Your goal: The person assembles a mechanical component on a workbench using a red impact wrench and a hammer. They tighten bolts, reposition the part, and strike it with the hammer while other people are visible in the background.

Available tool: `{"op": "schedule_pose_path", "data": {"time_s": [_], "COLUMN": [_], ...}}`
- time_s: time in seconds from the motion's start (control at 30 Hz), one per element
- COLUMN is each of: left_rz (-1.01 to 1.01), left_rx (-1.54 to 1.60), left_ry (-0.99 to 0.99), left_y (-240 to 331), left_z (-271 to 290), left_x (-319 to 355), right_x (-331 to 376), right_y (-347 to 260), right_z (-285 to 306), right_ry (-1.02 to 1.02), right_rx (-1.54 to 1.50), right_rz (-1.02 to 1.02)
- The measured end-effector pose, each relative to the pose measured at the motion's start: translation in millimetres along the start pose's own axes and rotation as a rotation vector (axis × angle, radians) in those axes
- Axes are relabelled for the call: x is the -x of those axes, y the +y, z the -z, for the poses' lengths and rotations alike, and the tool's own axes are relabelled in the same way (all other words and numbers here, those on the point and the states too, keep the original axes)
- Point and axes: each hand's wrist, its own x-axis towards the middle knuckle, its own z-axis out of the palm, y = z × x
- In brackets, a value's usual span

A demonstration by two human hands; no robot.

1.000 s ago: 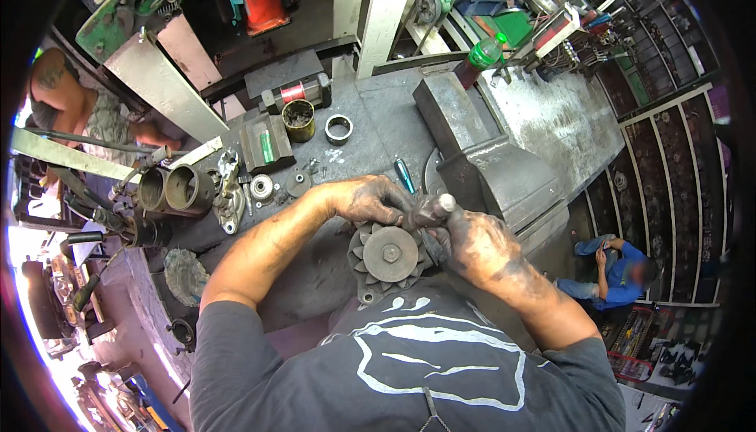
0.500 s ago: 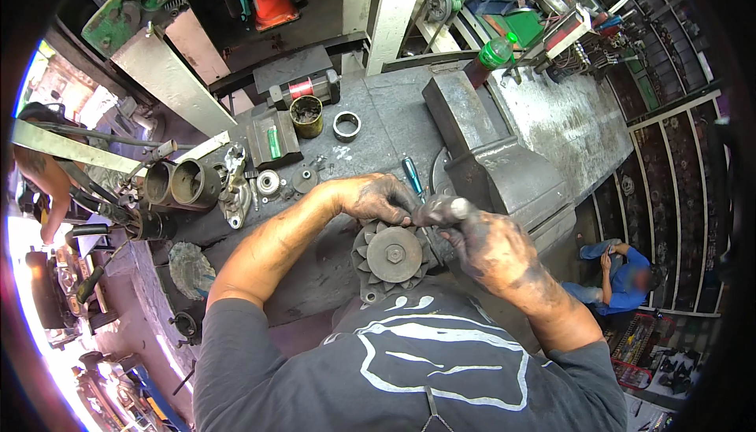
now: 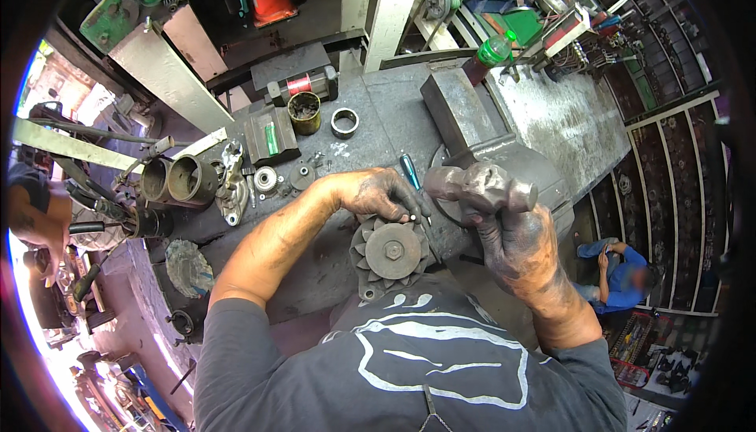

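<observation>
My right hand is closed round a hammer, its worn steel head raised above the bench to the right of my left hand. My left hand is closed, thumb and fingers pinched at the far edge of an alternator. A small bright round end shows at its fingertips; the rest of that piece is hidden. Below that hand the alternator's round pulley faces up, with a nut at its centre and a finned fan round it. A screwdriver with a blue handle lies just beyond my left hand.
A vise stands right of my hands, a green-capped bottle behind it. Across the bench are a metal ring, a can of small parts, a bearing and a bracket. Two people are at the sides.
The hammer has risen from beside my left fingertips, moving up and right with my right hand. My left hand stays pinched at the alternator's edge. The person at far left has shifted.
</observation>
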Motion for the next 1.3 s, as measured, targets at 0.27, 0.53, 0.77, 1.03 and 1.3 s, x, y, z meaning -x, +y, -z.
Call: {"op": "schedule_pose_path", "data": {"time_s": [0.27,0.53,0.77,1.03,1.3], "left_rz": [-0.101,-0.002,-0.130,-0.157,-0.207], "left_rx": [0.021,-0.048,-0.017,-0.025,-0.109], "left_ry": [0.051,0.049,0.060,0.088,0.092], "left_y": [-22.8,-3.5,-12.6,-12.1,-11.0], "left_z": [-4.6,-3.7,-4.3,-7.1,-4.5], "left_x": [-6.8,2.5,-1.7,1.2,3.1], "right_x": [9.0,-8.8,8.3,3.5,2.9], "right_y": [34.3,-8.4,22.2,7.5,23.1], "right_z": [-38.5,0.4,-28.6,-11.5,-27.5], "right_ry": [-0.142,0.022,-0.338,-0.094,-0.242], "right_rx": [0.192,0.027,0.301,0.163,0.234], "right_rz": [0.170,0.069,-0.075,0.146,-0.003]}}
